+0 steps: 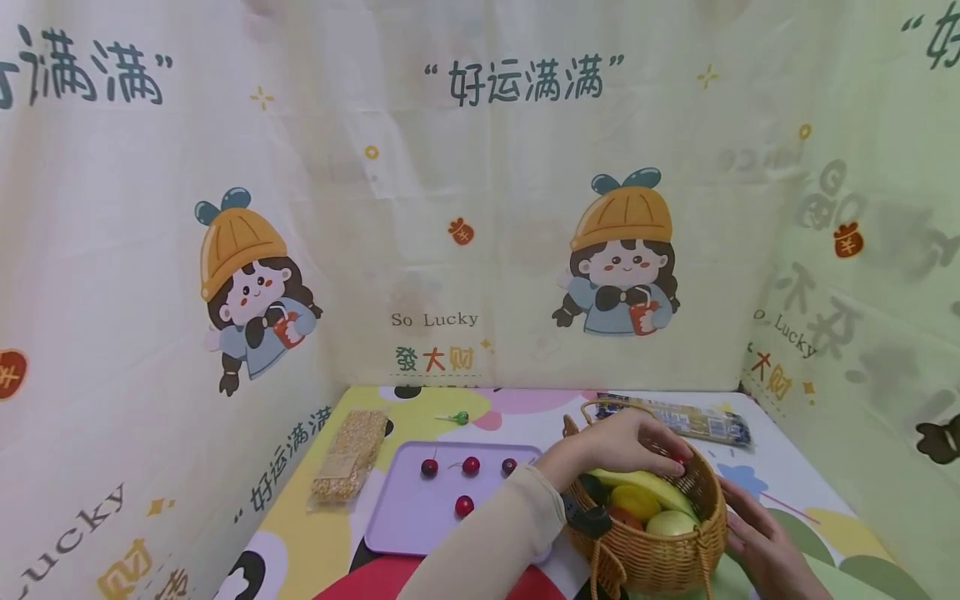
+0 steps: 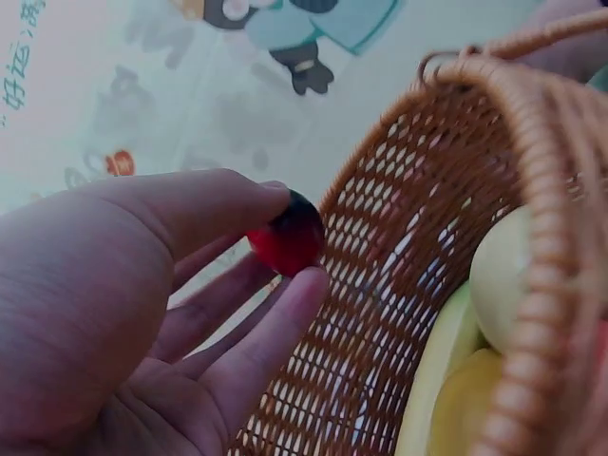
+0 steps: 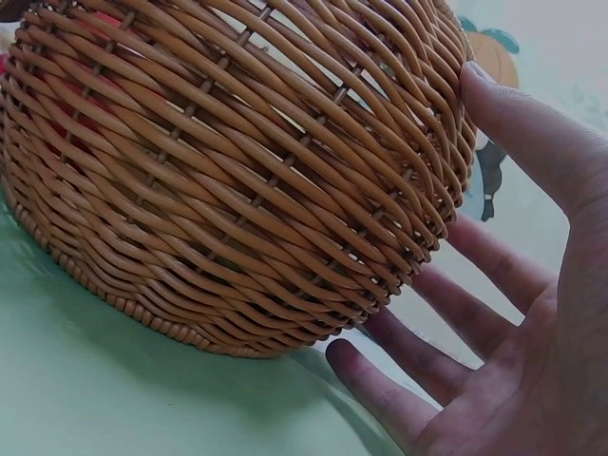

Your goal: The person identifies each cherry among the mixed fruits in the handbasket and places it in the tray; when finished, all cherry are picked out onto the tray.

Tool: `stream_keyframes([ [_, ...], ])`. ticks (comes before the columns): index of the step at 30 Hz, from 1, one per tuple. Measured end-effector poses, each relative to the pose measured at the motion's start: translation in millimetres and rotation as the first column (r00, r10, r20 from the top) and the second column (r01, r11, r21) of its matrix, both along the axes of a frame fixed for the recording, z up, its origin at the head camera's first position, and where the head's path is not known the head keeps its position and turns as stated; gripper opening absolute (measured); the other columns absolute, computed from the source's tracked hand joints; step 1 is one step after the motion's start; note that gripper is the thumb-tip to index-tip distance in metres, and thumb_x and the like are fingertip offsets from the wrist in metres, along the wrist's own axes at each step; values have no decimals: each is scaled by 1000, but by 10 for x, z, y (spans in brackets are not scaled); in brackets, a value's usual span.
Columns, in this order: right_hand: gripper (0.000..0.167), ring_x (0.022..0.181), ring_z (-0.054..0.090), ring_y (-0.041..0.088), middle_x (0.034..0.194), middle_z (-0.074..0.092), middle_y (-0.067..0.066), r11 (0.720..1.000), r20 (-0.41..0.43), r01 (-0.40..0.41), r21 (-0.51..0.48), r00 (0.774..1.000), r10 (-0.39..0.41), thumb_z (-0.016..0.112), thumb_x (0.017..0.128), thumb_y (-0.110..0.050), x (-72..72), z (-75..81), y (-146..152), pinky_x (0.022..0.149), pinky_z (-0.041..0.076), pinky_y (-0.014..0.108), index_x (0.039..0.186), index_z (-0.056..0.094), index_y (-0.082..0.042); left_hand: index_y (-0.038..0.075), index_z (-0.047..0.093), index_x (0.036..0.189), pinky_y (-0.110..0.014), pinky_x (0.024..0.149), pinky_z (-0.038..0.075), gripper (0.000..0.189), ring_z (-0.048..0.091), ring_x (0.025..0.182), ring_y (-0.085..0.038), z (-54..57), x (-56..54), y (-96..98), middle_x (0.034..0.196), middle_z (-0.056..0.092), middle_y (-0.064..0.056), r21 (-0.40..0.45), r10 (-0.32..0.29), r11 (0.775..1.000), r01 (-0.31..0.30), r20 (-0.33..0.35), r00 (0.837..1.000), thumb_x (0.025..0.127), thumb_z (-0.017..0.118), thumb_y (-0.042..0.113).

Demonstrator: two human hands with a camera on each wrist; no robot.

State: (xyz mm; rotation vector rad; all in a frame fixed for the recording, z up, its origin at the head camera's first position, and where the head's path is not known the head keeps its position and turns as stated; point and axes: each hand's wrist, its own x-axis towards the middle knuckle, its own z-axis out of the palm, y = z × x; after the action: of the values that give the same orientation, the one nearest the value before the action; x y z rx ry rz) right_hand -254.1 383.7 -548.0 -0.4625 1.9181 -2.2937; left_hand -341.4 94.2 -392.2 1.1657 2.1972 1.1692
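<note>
My left hand (image 1: 626, 442) reaches over the wicker basket (image 1: 652, 558), pinching a dark red cherry (image 2: 290, 237) between thumb and fingertips beside the inner wall. Inside the basket lie a banana (image 1: 652, 481), a yellow fruit (image 1: 635, 502), a pale round fruit (image 1: 672, 525) and a partly hidden reddish one (image 1: 626, 518). Along the basket's right outer side, my right hand (image 1: 772, 542) has its fingers spread and fairly straight, with the thumb tip at the weave in the right wrist view.
Left of the basket is a lilac tray (image 1: 390, 500) carrying several cherries (image 1: 470, 465). A bag of grain-like pieces (image 1: 350, 458) lies farther left. Behind the tray sits a small green lollipop-shaped item (image 1: 459, 417). A long clear package (image 1: 690, 421) lies behind the basket. Printed curtains (image 1: 517, 250) surround the table.
</note>
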Motion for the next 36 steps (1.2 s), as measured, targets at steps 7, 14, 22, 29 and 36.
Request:
stream_keyframes([
  [7, 51, 125, 65, -10, 141, 64, -34, 1000, 5, 2, -7, 1000, -2, 33, 121, -13, 6, 33, 15, 99, 62, 23, 143, 60, -50, 25, 82, 130, -14, 97, 57, 26, 70, 112, 10, 129, 220, -128, 125, 74, 26, 68, 5, 998, -5, -1, 1000, 105, 80, 28],
  [14, 53, 127, 65, -8, 142, 65, -31, 999, -33, 6, -38, 999, -7, 33, 120, -9, 21, 17, 3, 101, 61, 23, 145, 60, -47, 25, 80, 134, -18, 100, 58, 29, 72, 114, 7, 214, 416, -374, 128, 75, 24, 172, -17, 985, 3, 84, 996, 105, 79, 25],
  [22, 55, 128, 66, -7, 143, 66, -29, 999, -52, 20, -50, 998, -23, 34, 119, -6, 26, 19, -8, 100, 62, 24, 146, 62, -45, 29, 80, 134, -20, 104, 57, 30, 70, 124, 6, 105, 523, -728, 132, 76, 24, 226, 33, 973, -54, 98, 995, 104, 79, 30],
  [29, 56, 130, 66, -5, 145, 65, -28, 998, -63, 1, -58, 998, -5, 33, 119, -5, 32, 38, -27, 101, 62, 24, 148, 61, -44, 26, 80, 132, -24, 97, 62, 27, 75, 120, -2, -34, 603, -1148, 129, 79, 15, 268, 105, 953, -138, 133, 985, 105, 78, 29],
  [36, 54, 129, 66, -6, 144, 64, -31, 999, -52, 20, -36, 998, -22, 34, 120, -8, 37, 68, -39, 100, 62, 24, 147, 60, -47, 25, 81, 128, -29, 96, 64, 25, 77, 122, -16, -238, 697, -1762, 132, 80, 1, 287, 221, 912, -292, 255, 941, 103, 82, 26],
])
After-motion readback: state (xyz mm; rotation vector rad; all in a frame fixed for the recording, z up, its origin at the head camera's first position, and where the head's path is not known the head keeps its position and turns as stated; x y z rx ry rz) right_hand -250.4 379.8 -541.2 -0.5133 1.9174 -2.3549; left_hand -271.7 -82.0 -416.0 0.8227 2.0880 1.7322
